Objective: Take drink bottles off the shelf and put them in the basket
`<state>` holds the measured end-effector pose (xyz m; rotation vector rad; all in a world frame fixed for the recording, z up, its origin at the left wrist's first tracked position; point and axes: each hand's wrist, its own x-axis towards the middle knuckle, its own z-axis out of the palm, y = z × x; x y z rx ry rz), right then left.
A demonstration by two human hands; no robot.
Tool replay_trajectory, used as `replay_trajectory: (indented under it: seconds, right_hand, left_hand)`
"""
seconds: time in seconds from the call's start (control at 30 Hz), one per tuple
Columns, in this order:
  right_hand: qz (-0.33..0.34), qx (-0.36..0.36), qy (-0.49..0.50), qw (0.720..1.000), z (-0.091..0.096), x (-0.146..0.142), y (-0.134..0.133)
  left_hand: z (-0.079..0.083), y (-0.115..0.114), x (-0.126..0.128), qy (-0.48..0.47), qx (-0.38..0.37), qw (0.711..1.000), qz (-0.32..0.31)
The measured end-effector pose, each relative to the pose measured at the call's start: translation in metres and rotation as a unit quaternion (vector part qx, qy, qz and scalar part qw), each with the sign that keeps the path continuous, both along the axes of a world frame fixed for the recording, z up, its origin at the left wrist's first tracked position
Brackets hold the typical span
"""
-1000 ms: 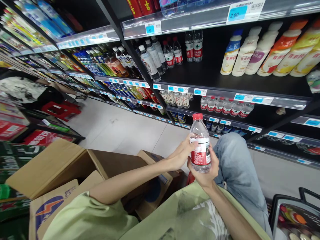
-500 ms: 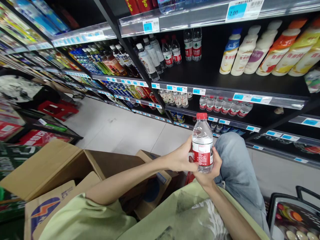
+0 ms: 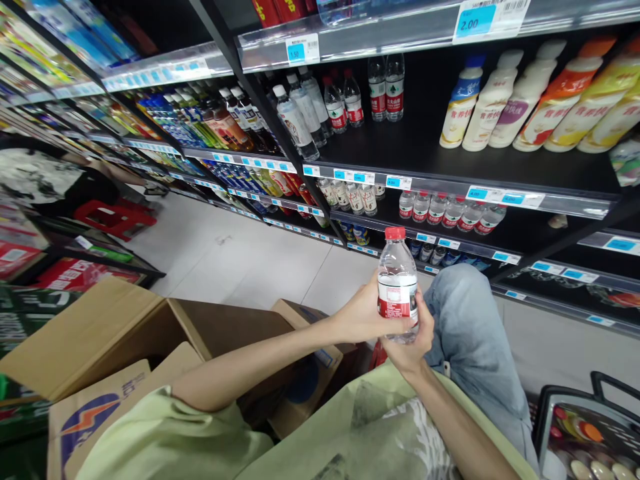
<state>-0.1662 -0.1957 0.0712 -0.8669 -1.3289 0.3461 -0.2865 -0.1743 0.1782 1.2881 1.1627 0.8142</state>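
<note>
Between my two hands stands a clear water bottle [image 3: 397, 288], upright, with a red cap and a red and white label. My left hand [image 3: 367, 310] wraps it from the left, the thumb lying across the lower label. From below and the right, my right hand [image 3: 415, 340] grips its base and side. Part of the bottle's bottom is hidden by my fingers. Beyond it, small red-capped water bottles [image 3: 453, 213] stand in a row on a low shelf. More red-labelled bottles [image 3: 394, 90] stand on the shelf above.
Opened cardboard boxes [image 3: 95, 333] sit at my left. White and yellow milk drink bottles [image 3: 497, 103] stand on the shelf at right. A black-handled case [image 3: 590, 427] is at lower right. Far left, a person [image 3: 45, 177] is by a red stool [image 3: 117, 217].
The bottle has shifted slightly left and turned a little in my hands. My left thumb now reaches further across its front.
</note>
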Motion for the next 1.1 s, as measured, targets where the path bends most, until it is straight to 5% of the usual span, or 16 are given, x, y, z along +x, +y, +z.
replay_trajectory:
  seconds: [0.33,0.53,1.1]
  right_hand:
    - [-0.018,0.012,-0.050,0.999,0.001,-0.001,0.000]
    - [-0.050,-0.019,-0.028,0.998,0.010,-0.002,0.003]
    - [-0.071,-0.064,0.018,0.995,0.000,-0.001,0.001]
  left_hand:
    - [0.007,0.005,-0.004,-0.036,-0.030,0.998,0.037]
    - [-0.004,0.007,-0.004,-0.101,-0.062,0.992,0.045]
    - [0.003,0.006,-0.011,-0.060,-0.042,0.995,-0.071]
